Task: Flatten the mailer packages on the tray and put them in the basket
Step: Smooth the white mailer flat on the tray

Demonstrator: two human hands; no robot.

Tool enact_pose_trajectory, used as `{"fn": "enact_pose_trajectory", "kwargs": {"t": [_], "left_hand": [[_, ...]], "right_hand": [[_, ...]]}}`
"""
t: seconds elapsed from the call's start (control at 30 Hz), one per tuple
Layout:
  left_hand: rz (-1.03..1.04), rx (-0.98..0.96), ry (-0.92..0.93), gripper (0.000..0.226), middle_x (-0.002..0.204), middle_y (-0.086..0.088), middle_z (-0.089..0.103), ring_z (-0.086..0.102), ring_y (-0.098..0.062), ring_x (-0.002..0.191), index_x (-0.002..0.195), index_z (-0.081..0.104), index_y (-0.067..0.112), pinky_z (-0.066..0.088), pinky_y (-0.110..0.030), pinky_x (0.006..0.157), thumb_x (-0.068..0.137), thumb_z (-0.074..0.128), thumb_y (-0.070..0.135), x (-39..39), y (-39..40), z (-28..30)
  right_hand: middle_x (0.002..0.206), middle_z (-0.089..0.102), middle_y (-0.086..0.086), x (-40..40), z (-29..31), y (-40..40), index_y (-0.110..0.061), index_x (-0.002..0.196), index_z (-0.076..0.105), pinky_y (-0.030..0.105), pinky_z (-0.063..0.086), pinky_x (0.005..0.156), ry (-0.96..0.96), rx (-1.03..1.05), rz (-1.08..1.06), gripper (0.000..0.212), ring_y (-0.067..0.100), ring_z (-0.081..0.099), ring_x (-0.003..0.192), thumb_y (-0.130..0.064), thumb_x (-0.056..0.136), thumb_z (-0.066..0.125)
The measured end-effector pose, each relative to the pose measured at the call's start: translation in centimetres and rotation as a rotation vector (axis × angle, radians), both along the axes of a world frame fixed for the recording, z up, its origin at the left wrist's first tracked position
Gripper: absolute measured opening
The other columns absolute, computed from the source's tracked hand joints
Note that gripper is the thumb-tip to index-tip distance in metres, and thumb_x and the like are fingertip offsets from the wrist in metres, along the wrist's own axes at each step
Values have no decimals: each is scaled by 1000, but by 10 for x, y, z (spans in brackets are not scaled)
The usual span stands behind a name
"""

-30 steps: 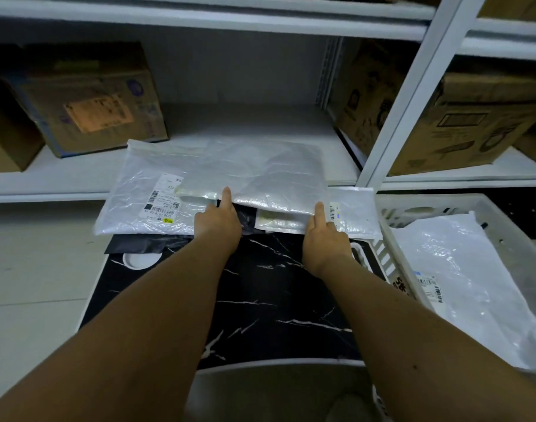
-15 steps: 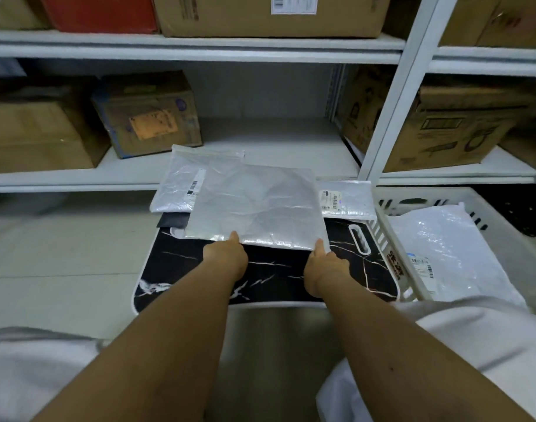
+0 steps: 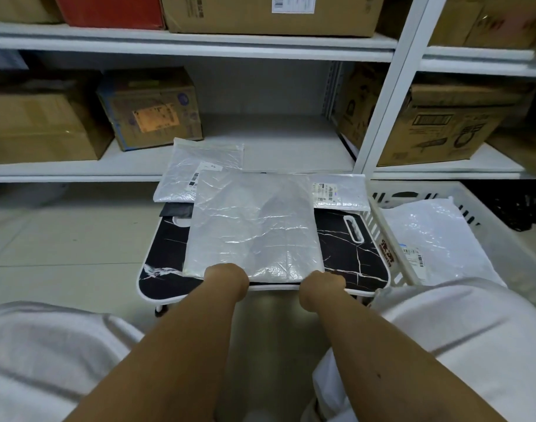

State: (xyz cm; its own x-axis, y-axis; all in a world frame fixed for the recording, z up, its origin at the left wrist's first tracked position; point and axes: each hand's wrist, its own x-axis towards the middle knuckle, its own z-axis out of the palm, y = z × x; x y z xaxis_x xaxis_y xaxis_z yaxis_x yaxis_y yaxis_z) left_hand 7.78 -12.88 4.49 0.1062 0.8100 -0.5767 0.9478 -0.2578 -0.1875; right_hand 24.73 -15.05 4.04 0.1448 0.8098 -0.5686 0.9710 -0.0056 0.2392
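While both hands grip the near edge of the silver mailer [image 3: 254,226] at lower centre of the frame, the step in hand looks like positioning that package for flattening. The left hand [image 3: 227,280] and the right hand [image 3: 321,284] each curl over the mailer's near edge, knuckles toward the camera; how the fingertips lie beneath cannot be seen. The mailer lies across the middle of the tray [image 3: 352,254], a black marble-patterned board with a white rim, and its skin shows creases and a soft hump near the middle, so it seems not yet pressed flat.

Two more mailers wait at the tray's far edge: a second mailer [image 3: 196,172] at centre left, partly under the held one, and a small labelled mailer [image 3: 339,190] at centre right. A dark flat item [image 3: 177,210] peeks out beneath them. At right of the frame the white basket [image 3: 382,220] stands just beside the tray and already holds one package [image 3: 434,239].

The next move probably calls for letting go of the edge and sweeping flat palms across the hump to push air out, then carrying the mailer rightward into the basket.

Behind, white shelving [image 3: 181,47] carries cardboard boxes [image 3: 151,108]; a pale tiled floor [image 3: 63,233] fills the left. Pale fabric, likely the person's clothing, fills the lower corners.
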Motion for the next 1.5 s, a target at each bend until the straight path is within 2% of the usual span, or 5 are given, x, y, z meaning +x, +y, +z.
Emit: {"fn": "enact_pose_trajectory", "kwargs": {"t": [0.23,0.77,1.03,1.23,1.5], "left_hand": [[12,303,-120,33,124,-7,49,46,-24,115,123,54,13,40,-32,89,91,46,15,1,11,-14],[135,380,-232,68,154,-9,-31,-24,-42,141,147,-25,28,-1,-67,110,96,10,58,23,51,-80],[137,325,-246,64,157,-8,-23,-22,-40,142,148,-20,30,-1,-67,109,96,4,58,21,51,-89],[119,399,-215,66,157,-9,16,18,-38,140,152,-1,23,15,-60,108,97,12,57,21,59,-80],[40,467,-240,46,156,-13,11,2,-39,144,134,39,32,6,-63,111,97,23,55,15,96,-76]], "right_hand": [[120,60,5,-12,-2,21,-14,122,55,36,40,92,118,439,-12,32,25,56,111,-15,92,43],[158,-27,6,-20,-79,63,-31,149,-23,65,-3,112,200,449,73,62,37,-24,144,-55,99,5],[161,-15,3,-17,-89,63,-34,152,-12,63,4,114,320,374,27,60,35,-11,147,-55,99,8],[131,51,1,-22,-74,83,-28,127,50,48,31,98,320,611,110,42,26,45,119,-45,98,26],[151,31,7,-25,-85,118,-18,134,49,58,15,114,374,507,172,46,30,13,146,-36,95,32]]}}
